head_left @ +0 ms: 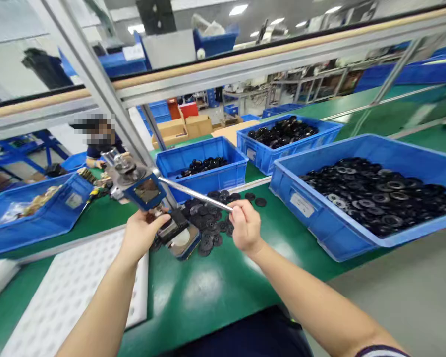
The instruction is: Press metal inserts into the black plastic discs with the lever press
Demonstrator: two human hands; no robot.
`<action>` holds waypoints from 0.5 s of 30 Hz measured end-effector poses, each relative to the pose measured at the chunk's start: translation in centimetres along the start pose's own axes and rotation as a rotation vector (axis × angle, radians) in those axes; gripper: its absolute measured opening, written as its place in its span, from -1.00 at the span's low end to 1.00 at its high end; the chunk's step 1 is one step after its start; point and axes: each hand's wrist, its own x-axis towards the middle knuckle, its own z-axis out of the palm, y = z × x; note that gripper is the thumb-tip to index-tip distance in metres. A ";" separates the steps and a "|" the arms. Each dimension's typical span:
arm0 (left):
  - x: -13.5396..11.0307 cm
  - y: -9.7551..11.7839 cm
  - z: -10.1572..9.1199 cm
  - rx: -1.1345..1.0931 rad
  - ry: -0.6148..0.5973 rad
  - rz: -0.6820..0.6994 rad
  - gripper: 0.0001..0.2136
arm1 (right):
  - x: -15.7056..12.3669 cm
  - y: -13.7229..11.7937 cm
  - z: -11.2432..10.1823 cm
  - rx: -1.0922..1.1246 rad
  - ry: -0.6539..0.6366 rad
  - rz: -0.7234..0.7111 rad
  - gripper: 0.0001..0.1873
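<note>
A small blue hand press [141, 187] stands on the green bench, with a long metal lever [193, 193] sticking out to the right. My right hand [245, 225] is closed around the end of that lever. My left hand [143, 233] reaches under the press head and pinches a small dark part at the press base [182, 238]; I cannot make out the part exactly. A heap of loose black round parts [208, 225] lies just behind and between my hands.
Blue bins hold more black round parts: a large one [357, 233] at the right, one [208, 171] behind the press, another [282, 144] farther back. A blue bin [40, 213] of pale parts sits left. A white perforated tray [70, 292] lies front left. Another person [100, 141] works beyond.
</note>
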 end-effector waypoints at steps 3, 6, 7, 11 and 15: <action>-1.0 -0.9 0.9 -0.021 0.282 0.123 -0.76 | 1.5 -3.5 -0.8 0.094 0.038 0.004 -0.68; -3.3 -2.1 1.4 -0.051 0.509 0.284 -0.79 | 2.9 -6.1 -1.8 0.176 0.105 -0.014 -0.75; -4.4 -2.4 1.5 -0.090 0.546 0.312 -0.80 | 3.0 -6.5 -2.2 0.187 0.124 -0.012 -0.72; -9.4 -3.7 2.2 -0.530 0.401 0.146 -0.78 | 0.3 -6.0 -3.0 0.165 0.003 0.097 -0.67; -12.7 -5.0 3.4 -0.955 0.109 -0.219 -0.74 | -4.8 -4.2 -2.4 0.036 -0.329 0.105 -0.79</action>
